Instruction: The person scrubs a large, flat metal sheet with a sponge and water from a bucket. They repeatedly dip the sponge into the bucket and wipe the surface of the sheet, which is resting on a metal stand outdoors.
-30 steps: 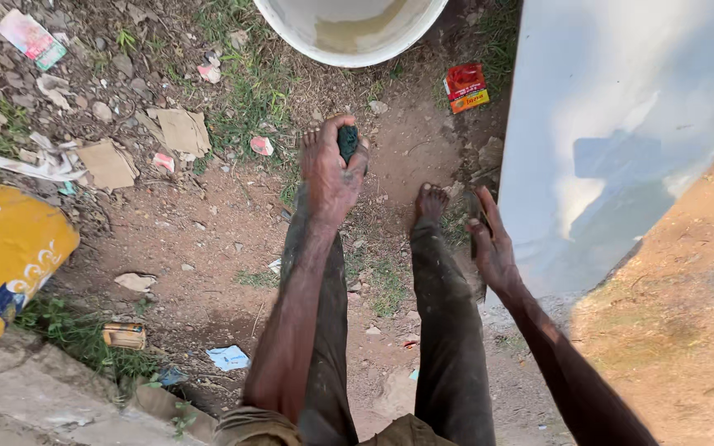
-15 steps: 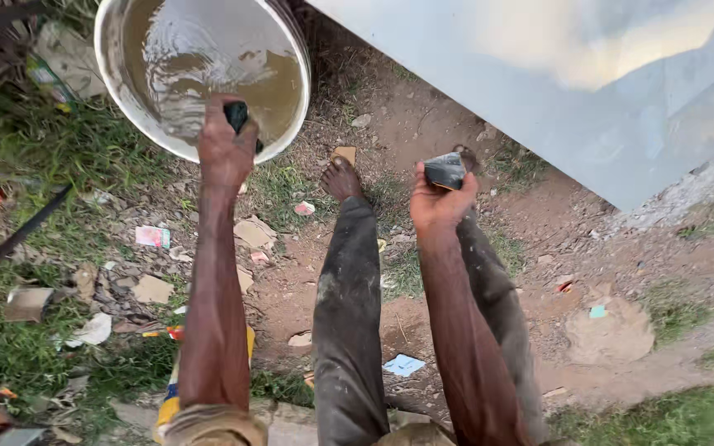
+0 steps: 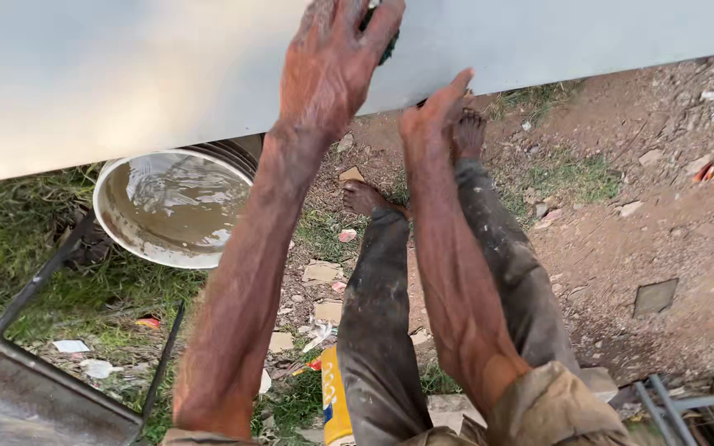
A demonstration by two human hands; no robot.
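Sponge in left hand grip, pressed on panel; right hand open, touching panel edge.

A small dark green pad is sitting pressed flat against the pale grey smooth panel near the top of the view, mostly hidden under gripping fingers, with only its edge peeking out, while the panel is slanting above a bucket of murky water.

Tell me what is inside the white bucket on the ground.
The white bucket holds murky brown water with ripples. Its far rim and part of the water are covered by the pale grey panel, and the cloudy water hides the bottom.
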